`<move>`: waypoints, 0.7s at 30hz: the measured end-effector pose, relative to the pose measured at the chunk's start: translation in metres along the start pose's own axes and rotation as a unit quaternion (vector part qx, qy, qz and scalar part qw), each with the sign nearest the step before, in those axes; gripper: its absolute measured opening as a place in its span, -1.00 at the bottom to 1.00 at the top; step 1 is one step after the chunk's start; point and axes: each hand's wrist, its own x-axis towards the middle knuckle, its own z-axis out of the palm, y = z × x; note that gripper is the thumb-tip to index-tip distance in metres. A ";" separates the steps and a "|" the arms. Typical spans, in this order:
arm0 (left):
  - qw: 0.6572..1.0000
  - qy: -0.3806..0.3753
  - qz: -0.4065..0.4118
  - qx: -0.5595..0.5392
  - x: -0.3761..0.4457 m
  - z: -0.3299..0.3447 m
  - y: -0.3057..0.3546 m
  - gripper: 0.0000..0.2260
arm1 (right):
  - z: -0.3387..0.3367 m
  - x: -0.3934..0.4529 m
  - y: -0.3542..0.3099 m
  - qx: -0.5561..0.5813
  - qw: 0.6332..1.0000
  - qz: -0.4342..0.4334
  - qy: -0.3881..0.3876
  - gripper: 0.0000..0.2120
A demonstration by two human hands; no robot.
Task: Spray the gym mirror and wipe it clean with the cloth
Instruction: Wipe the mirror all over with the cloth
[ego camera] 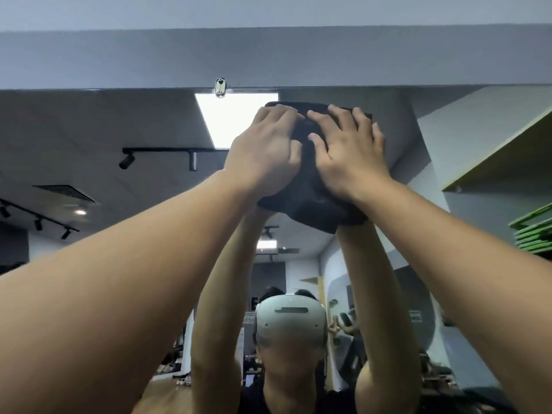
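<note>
The gym mirror (98, 130) fills the view below a grey wall band. A black cloth (310, 201) is spread flat against the glass close to the mirror's top edge. My left hand (263, 153) and my right hand (349, 153) lie side by side on the cloth, both arms stretched up, fingers spread and pressing it onto the glass. The cloth's lower edge hangs below my wrists. No spray bottle is in view.
A metal mirror clip (220, 87) sits on the top edge just above and left of the cloth. The grey wall (268, 58) runs above the mirror. The glass reflects my raised arms, a headset (289, 321), ceiling lights and green shelves (534, 231) at the right.
</note>
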 end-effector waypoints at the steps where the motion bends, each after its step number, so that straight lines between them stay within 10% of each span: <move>1: 1.000 0.004 -0.005 -0.003 -0.003 -0.001 -0.001 -0.49 | 0.001 -0.001 -0.002 0.000 1.000 -0.007 -0.003 -0.55; 21: 0.997 0.009 -0.058 -0.040 -0.151 -0.038 -0.013 -0.41 | 0.022 -0.118 -0.071 0.015 0.998 -0.058 -0.007 -0.48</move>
